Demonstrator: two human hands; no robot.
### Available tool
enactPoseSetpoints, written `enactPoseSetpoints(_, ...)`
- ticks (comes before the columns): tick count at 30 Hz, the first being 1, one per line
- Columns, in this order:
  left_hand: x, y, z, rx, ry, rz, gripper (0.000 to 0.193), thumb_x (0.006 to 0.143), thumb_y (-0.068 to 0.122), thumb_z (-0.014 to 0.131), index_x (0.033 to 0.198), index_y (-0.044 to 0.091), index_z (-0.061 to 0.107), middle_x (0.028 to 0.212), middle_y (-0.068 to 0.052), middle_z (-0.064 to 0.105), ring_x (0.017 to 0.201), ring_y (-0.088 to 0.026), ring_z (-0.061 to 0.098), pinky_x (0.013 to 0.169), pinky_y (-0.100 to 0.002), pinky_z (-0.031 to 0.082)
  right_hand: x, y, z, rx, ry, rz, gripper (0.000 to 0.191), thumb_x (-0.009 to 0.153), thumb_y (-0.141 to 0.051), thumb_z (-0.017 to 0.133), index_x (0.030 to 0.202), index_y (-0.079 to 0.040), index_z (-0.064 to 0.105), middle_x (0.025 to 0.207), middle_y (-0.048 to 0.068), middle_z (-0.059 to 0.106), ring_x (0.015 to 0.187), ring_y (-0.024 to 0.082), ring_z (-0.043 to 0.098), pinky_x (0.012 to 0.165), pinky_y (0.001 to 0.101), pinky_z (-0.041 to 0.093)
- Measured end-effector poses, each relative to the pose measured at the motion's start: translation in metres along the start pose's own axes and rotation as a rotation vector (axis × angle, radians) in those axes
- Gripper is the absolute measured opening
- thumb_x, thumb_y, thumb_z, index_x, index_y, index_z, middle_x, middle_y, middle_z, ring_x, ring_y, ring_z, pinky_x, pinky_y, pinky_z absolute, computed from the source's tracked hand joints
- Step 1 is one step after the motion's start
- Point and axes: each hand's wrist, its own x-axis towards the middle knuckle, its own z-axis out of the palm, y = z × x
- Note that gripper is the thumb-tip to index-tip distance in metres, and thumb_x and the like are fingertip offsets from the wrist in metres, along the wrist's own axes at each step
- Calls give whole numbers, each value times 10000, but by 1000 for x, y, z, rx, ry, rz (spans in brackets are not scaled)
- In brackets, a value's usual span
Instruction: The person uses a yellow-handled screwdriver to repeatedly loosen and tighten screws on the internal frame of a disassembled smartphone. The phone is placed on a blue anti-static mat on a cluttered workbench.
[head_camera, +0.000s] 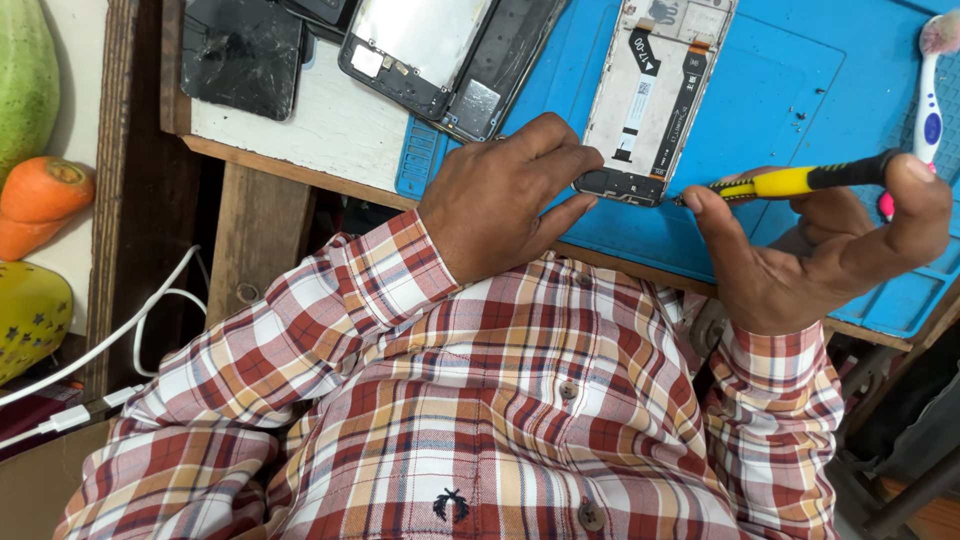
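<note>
Opened phone (650, 95) lies back-side up on the blue work mat (790, 90), back cover already off. Inner frame, battery bay and two flat ribbon cables are exposed. The small lower board at the near end looks in place; I cannot tell whether its screws are out. Judgement: disassembly is past the cover stage and work is now at the bottom end; everything inside the frame appears left to do.

Position: the phone sits toward the mat's near edge, left of its middle. Its bottom end is close to that edge and its top end runs out of view at the far side.

Orientation: long axis runs near-to-far, slightly tilted, the far end leaning to the right. Bottom end points toward the person.

Left hand (500, 205): palm down over the near edge of the mat, fingers curled, fingertips pressed on the phone's near left corner. A steadying hold, not a closed grasp.

Right hand (820, 255): closed on a yellow-and-black screwdriver (800, 180), pinched between thumb and fingers. The tool lies almost level, shaft running left-right, tip pointing left at the phone's near right corner. Whether it touches cannot be told.

Nearby: a toothbrush (930, 90) at the mat's right side; two other opened phones (440, 50) and a cracked dark screen (240, 50) on the white table (320, 125) to the left.
</note>
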Motion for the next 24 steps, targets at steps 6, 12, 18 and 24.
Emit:
enactPoseSetpoints(6,1,0,-1,3,8,2,320,982,273,756,1207,52,702,1082,-56,641,802,-185,720,639,-339,594,-7,4,-3,57,-20,27,1142,933,118,854,1646,-232,33,1400,95,410,989,324,722,766,332,578)
enactPoseSetpoints(12,0,1,-1,0,6,-13,314,988,273,757,1207,54,704,1082,-53,642,798,-187,719,643,-343,596,-11,13,0,38,-14,34,1151,950,106,865,1655,-245,26,1553,36,293,1022,329,705,790,345,575)
enactPoseSetpoints(18,1,1,-2,-2,1,-11,320,978,274,760,1204,53,705,1072,-53,642,785,-185,718,634,-339,596,-11,6,-1,154,-63,133,1093,1013,158,766,1654,-311,17,1448,81,455,1071,289,703,849,333,596)
enactPoseSetpoints(24,2,0,-2,-3,16,3,319,984,271,763,1203,47,700,1075,-56,639,774,-179,711,619,-334,590,-1,4,-3,51,-67,111,1179,941,91,845,1647,-338,3,1321,126,563,1043,305,716,827,367,569)
